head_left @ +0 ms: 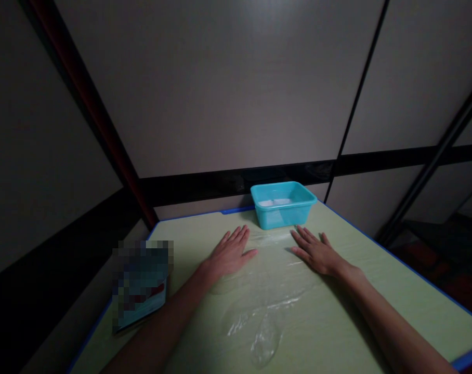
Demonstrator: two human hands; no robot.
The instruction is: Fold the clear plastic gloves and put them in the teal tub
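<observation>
A sheet of clear, thin plastic (267, 291), perhaps a bag, lies spread over the table, wrinkled toward the near side, where a rounded loop of it bulges. My left hand (230, 253) rests palm down at its left far part, fingers stretched out and thumb apart. On the other side my right hand (314, 252) also lies flat with fingers spread, touching the plastic's right far part. Neither hand grips anything. Just beyond the fingertips stands a turquoise plastic basin (285, 213) with something whitish inside that I cannot make out.
The light green table (395, 291) has a blue edge. At its left side, by my left forearm, lies a flat booklet-like item (142, 291), blurred by pixelation. Pale panels (236, 93) with a dark band rise directly behind the table.
</observation>
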